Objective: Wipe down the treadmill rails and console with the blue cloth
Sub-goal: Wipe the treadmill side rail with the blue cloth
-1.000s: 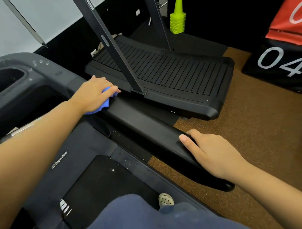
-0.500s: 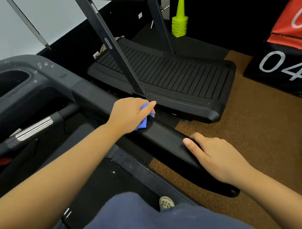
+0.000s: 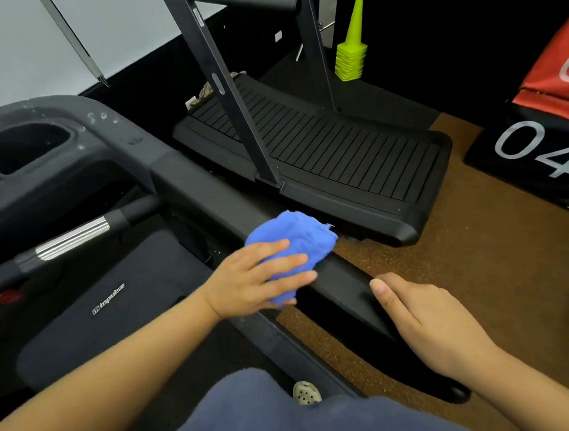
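Fingers point(image 3: 390, 295) of the right hand point(image 3: 434, 327) lie straight and relaxed along the near end of the treadmill's black side rail point(image 3: 345, 283), holding nothing. Just beyond it, the left hand point(image 3: 255, 280) has its fingers point(image 3: 286, 261) laid flat and slightly spread across the blue cloth point(image 3: 297, 238), pressing it onto the top of the same rail; the thumb is hidden. The cloth is bunched, its loose bulk sticking out past the fingertips towards the far side of the rail. It sits between the right hand and the console point(image 3: 37, 135). The rail's long axis runs diagonally, from the console at far left down to the near right. Left of the rail lie a silver-banded grip bar point(image 3: 72, 237) and the "impulse" motor cover point(image 3: 109, 301). Farther off on the brown floor point(image 3: 469, 254) stand a curved slatted treadmill point(image 3: 336, 159), a stack of yellow-green cones point(image 3: 350, 59) and a black box marked 04 point(image 3: 534, 150).
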The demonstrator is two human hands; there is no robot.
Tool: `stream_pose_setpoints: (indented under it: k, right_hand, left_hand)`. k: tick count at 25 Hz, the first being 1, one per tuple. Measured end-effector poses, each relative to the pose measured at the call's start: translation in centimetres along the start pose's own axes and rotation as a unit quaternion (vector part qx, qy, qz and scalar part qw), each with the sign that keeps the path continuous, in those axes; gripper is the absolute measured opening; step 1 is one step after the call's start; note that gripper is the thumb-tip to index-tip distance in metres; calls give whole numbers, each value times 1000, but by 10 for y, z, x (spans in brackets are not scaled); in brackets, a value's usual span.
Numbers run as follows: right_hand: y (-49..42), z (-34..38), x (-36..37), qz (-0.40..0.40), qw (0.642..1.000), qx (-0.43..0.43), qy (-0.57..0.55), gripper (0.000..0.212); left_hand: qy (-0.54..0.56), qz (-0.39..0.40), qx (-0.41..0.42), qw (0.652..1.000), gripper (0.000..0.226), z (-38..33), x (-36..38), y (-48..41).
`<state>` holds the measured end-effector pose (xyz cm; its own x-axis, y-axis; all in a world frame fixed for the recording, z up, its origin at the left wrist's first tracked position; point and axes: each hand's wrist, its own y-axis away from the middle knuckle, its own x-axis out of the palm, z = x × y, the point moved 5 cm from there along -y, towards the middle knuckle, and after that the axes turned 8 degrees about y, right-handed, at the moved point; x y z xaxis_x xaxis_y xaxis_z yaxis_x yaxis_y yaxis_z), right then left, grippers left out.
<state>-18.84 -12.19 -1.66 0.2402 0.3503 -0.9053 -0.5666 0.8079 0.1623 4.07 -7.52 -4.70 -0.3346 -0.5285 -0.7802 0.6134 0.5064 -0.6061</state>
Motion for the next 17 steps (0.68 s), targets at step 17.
stream_pose_setpoints:
  k: [17]
  right_hand:
    - [-8, 16, 1, -7, 999, 10, 49, 73]
  left_hand:
    - [40, 483, -452, 749, 43, 162, 17, -51]
